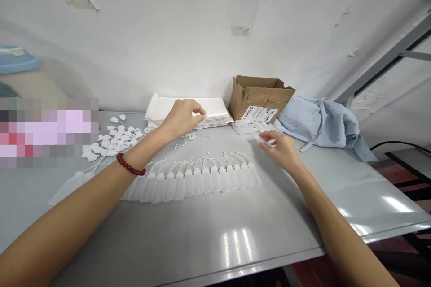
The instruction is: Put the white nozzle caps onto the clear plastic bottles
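Note:
My left hand [184, 118] reaches to the stack of white flat sheets [215, 110] at the back, its fingertips pinched on the top sheet's edge. A red bead bracelet [129, 167] is on that wrist. My right hand [281, 147] rests on the grey table [235, 233] and holds a small white plastic piece [267, 140] in curled fingers. A row of several white plastic pieces with looped cords [195, 179] lies between my arms. A loose white cord [188, 138] lies under the left hand.
A heap of small white caps [112, 141] lies at the left. An open cardboard box [259, 98] stands against the wall, with white pieces [244, 126] in front. A light blue cloth [323, 123] lies at the right. The table's edge runs at the lower right.

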A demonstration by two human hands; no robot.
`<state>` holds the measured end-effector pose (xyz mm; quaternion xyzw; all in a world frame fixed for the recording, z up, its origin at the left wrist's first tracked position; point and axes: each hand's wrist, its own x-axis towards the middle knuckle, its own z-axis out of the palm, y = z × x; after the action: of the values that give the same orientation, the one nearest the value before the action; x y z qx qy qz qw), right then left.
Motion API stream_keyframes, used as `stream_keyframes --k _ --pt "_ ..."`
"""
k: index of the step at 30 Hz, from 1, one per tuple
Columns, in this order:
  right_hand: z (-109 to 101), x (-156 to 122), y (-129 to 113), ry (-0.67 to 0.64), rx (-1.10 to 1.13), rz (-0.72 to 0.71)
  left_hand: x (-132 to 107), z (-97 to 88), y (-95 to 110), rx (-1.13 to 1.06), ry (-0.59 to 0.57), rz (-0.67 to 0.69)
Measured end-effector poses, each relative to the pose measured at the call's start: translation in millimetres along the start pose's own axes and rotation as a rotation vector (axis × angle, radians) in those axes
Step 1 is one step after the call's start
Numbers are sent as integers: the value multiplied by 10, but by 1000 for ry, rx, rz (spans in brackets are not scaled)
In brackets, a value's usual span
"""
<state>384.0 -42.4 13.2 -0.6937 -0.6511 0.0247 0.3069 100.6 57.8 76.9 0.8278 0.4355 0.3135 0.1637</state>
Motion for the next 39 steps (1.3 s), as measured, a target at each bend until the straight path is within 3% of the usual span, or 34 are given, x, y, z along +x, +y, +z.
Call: stream_keyframes --k 4,6,12,17,24,28,31,36,39 --pt "-9 -18 -59 36 63 -23 -2 -48 50 -92 114 25" --pt "-12 -38 -118 57 92 -36 -23 -45 98 -179 87 -22" --pt "47 -204 -476 91 317 -195 -174 142 297 -688 -299 -233" --pt "60 -374 -764 183 256 -335 -278 250 430 -957 -503 -304" --pt "54 -436 -815 229 294 -342 -350 312 497 -897 -467 -237" --pt "81 -451 -806 191 459 -251 -413 308 594 -636 -314 -110" --pt "82 -459 -808 124 584 -194 -437 294 634 -508 -294 -59" --pt "61 -450 -815 35 728 -139 -418 305 593 -643 -376 -172" --pt "54 -436 -819 19 803 -30 -410 326 582 -631 -343 -197"
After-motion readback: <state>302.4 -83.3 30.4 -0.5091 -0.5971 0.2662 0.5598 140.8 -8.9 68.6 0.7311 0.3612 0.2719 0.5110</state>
